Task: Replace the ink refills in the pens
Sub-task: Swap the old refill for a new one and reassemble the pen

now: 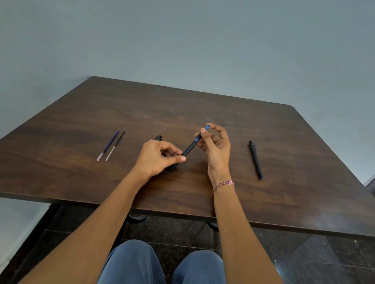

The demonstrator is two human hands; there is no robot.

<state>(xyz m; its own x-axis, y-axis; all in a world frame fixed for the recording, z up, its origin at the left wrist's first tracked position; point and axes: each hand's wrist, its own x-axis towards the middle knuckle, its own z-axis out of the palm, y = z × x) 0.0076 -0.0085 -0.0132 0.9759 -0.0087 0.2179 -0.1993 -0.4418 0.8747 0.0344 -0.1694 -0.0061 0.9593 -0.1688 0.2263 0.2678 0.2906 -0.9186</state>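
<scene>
Knees in blue jeans [160, 281] sit lowest in view, under the near edge of the dark wooden table [293, 206] that carries everything else. Both forearms reach over it toward the centre. Left hand [154, 159] is curled around the lower barrel of a black pen [189, 148], thumb pressed along it; right hand [217, 146], a beaded bracelet [223, 185] at its wrist, pinches the pen's blue tip section [201, 135] between thumb and fingertips — apparently to unscrew it.

A second black pen [255, 159] lies well apart at about three o'clock of the hands. Two thin refills [110, 145] lie side by side at nine o'clock, and a small dark piece [158, 137], perhaps a cap, peeks out just beyond the left hand.

Risk, as I judge it: once the tip comes free, any spring or the old refill could slide out and roll off the table — the pen is tilted, and nothing here would stop a small part.
</scene>
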